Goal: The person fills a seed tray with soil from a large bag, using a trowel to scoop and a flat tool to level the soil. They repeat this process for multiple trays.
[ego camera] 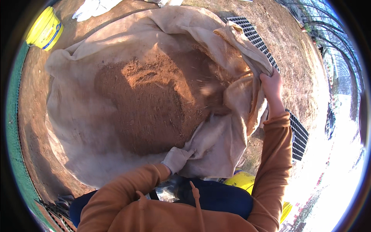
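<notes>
A large beige cloth sheet (78,95) lies spread before me, with a pile of reddish-brown soil (150,116) across its middle. My bare right hand (272,84) grips a bunched edge of the sheet at the right, lifting that side into folds. Closer to my body, my left hand (176,160) wears a pale glove and pinches a fold at the sheet's near side. Loose soil clings to the raised folds on the right, where some grains look blurred.
A yellow bucket (47,30) stands at the upper left. Black cell trays (298,136) lie on the ground to the right, one partly under the sheet. Something yellow (242,181) shows by my knee. White fabric (97,8) lies at the far side.
</notes>
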`<state>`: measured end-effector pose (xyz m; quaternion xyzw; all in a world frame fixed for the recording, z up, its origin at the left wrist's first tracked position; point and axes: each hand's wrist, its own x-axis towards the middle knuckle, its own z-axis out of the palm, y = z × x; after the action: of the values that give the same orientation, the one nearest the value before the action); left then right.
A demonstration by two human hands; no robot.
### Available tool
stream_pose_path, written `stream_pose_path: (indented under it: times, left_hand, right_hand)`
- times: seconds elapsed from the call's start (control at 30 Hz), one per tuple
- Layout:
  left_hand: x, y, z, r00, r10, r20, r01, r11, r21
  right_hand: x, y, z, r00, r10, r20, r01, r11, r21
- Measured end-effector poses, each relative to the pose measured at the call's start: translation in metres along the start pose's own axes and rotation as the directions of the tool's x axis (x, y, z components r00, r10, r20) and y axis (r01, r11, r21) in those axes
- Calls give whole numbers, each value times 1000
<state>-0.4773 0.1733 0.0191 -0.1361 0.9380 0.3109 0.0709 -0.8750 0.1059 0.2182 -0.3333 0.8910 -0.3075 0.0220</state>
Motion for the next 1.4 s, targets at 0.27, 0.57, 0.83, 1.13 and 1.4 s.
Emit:
stream_pose_path:
  times: [0.27, 0.57, 0.83, 1.13, 1.4]
  left_hand:
    - [3, -14, -58, 997, -48, -53, 32, 965, -260]
    - [-21, 8, -36, 980, -130, -149, 113, 987, -118]
    - [-13, -12, -28, 987, -145, 71, 161, 926, -341]
    - [-15, -19, -135, 946, 106, 308, 130, 744, -656]
    - [-24, -2, -64, 937, 45, 346, 109, 905, -412]
  right_hand:
    - [-12, 155, 77, 738, 251, 627, -8, 931, -364]
    - [-115, 148, 137, 888, 395, 235, -344, 910, -232]
    - [-58, -65, -25, 963, 222, 154, -262, 623, 737]
    - [3, -23, -127, 963, -27, -266, 36, 999, 27]
    - [-14, 208, 15, 977, 213, 27, -146, 751, -644]
